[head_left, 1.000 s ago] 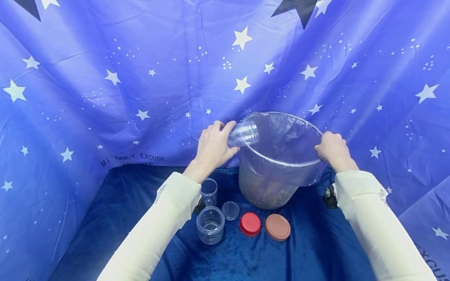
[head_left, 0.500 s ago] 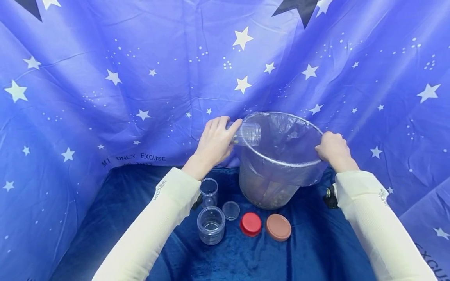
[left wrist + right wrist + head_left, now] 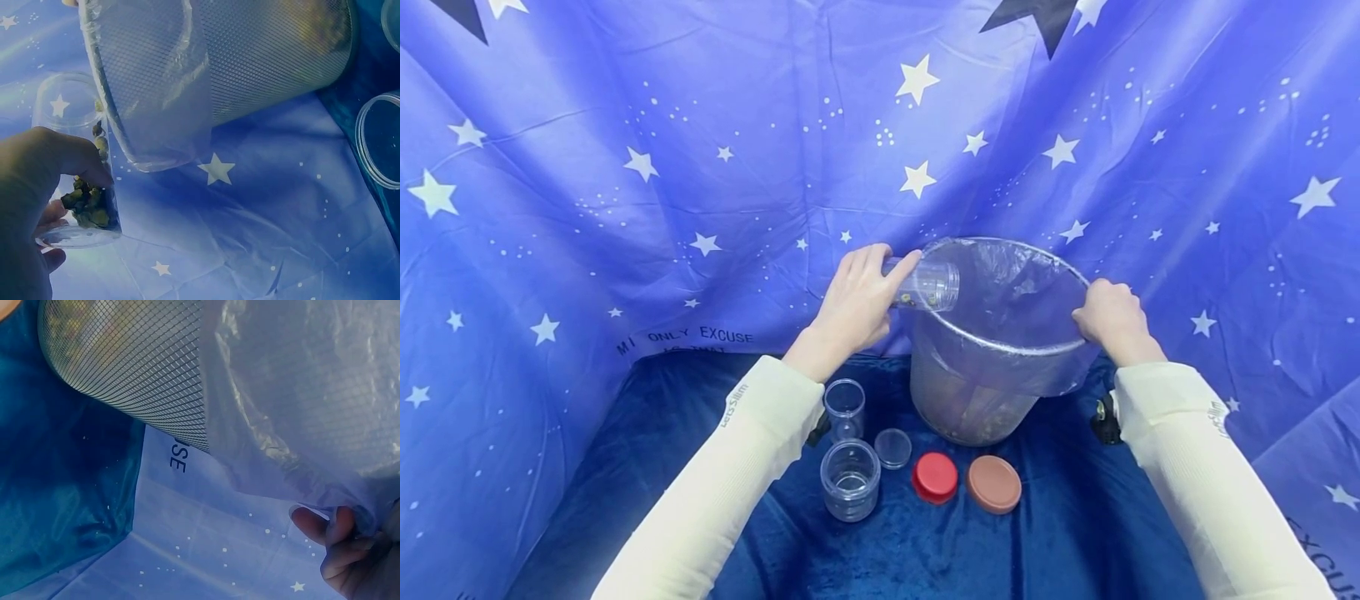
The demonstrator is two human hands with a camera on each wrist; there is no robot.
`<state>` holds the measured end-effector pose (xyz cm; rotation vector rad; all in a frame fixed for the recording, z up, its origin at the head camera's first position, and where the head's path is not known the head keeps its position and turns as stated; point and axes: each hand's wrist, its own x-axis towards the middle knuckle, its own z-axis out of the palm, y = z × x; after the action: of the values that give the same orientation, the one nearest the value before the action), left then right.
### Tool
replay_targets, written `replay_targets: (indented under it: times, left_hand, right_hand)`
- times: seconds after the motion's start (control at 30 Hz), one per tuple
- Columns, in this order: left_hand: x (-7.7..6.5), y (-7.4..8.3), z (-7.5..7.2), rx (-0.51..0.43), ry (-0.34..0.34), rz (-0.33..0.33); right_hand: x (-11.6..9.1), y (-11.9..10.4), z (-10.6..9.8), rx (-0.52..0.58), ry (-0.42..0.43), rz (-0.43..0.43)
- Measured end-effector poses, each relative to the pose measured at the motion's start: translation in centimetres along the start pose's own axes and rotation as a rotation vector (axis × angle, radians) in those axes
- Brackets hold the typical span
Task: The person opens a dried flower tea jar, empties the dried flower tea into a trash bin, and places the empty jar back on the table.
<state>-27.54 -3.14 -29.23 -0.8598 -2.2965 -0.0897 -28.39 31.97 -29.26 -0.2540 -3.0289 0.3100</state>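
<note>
My left hand grips a clear plastic jar, which lies nearly sideways with its mouth over the left rim of a wire-mesh bin. Inside the jar, small greenish-brown dried pieces lie along the lower wall, most of them near the base in the left wrist view. A thin see-through bag lines the bin and folds down over its rim. Across from the jar, my right hand holds the bin's right rim, fingers curled over the bag's edge.
Two clear jars without lids stand on the dark blue cloth, left of the bin. A clear lid, a red lid and a brown-orange lid lie in front of it. Star-printed curtain surrounds the cloth.
My left hand has turned the jar closer to level and shifted it slightly right over the rim. Some pieces have slid toward the mouth. The right hand keeps its place on the bin.
</note>
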Motion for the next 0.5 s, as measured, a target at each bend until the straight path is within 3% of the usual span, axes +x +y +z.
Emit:
replay_targets:
  times: [0.5]
  left_hand:
    - [0.2, -0.32, 0.33, -0.04, 0.069, 0.035]
  right_hand:
    - [-0.04, -0.04, -0.05, 0.003, -0.001, 0.001]
